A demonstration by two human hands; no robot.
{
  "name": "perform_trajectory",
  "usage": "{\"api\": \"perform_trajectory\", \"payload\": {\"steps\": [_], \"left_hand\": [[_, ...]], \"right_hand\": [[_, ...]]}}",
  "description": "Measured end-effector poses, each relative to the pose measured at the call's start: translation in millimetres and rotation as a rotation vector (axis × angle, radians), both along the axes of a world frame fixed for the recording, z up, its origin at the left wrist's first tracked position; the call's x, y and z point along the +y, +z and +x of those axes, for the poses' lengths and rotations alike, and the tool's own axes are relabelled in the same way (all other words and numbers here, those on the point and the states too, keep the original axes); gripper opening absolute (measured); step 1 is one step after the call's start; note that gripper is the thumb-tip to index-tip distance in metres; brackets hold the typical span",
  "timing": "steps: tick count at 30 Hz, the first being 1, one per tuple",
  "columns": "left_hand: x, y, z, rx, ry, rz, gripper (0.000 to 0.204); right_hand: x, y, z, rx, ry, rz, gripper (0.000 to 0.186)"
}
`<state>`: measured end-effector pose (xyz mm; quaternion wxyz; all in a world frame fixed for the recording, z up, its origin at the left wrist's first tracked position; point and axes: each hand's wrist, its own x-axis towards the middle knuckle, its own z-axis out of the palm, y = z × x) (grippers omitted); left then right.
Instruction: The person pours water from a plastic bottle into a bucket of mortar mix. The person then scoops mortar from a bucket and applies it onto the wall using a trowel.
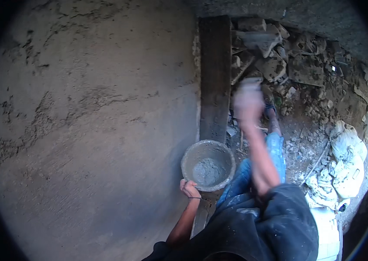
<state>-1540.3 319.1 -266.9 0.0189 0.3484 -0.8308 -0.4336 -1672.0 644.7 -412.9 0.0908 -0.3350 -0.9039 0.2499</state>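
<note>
My left hand (189, 188) is closed on the near left rim of a round, mortar-crusted bucket (230, 174). Wet grey mortar (209, 171) lies in the bottom of the bucket. My right hand (249, 104) is stretched out ahead, beyond the bucket and to its right, and motion smears it. It looks closed round a trowel-like tool (252, 81), whose pale flat edge shows just past the fingers. Blur hides the tool's exact shape. To the left rises a wall (106, 122) coated in grey-brown plaster, rough and pitted in patches.
A dark upright board (214, 78) runs along the wall's right edge. Broken masonry and stones (305, 69) are heaped at the far right. White sacks (347, 161) lie on the right, with a thin stick (316, 163) beside them. My legs (275, 150) stand amid rubble.
</note>
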Motion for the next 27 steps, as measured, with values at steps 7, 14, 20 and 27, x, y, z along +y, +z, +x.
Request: {"api": "perform_trajectory", "payload": {"steps": [7, 14, 20, 27], "left_hand": [[10, 18, -13, 0.033, 0.019, 0.14, 0.017], [65, 34, -98, 0.348, -0.685, -0.294, 0.009], [112, 68, -135, 0.396, -0.562, 0.144, 0.011], [114, 95, -159, 0.481, -0.785, 0.102, 0.017]], "right_hand": [[-116, 169, 70, 0.63, 0.344, -0.81, 0.047], [55, 158, 114, -0.173, 0.828, -0.493, 0.027], [31, 168, 51, -0.288, 0.954, -0.196, 0.036], [-19, 158, 48, -0.211, 1.096, -0.332, 0.041]]}}
